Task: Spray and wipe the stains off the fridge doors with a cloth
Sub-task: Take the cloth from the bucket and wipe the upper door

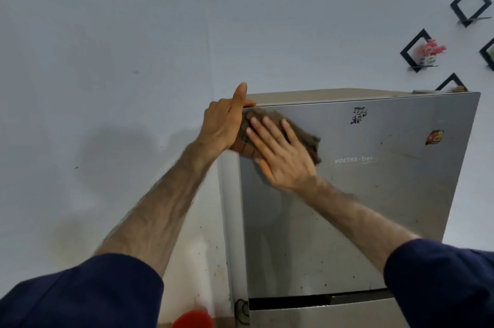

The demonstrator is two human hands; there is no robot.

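A silver fridge stands ahead of me, its upper door [374, 207] marked with small dark specks, a black sticker and a round red sticker. A brown cloth [307, 137] lies flat on the door's top left corner. My right hand [280, 156] presses on the cloth with its fingers spread. My left hand [224, 124] grips the door's left edge near the top, thumb pointing up, fingers wrapped behind the edge. The lower door [334, 317] shows below a dark gap. No spray bottle is visible.
A pale wall [107, 60] fills the left and top. Black diamond-shaped wall shelves [417, 50] hang at the upper right, one holding a small pink plant. A red round object [192, 319] sits low beside the fridge's left side.
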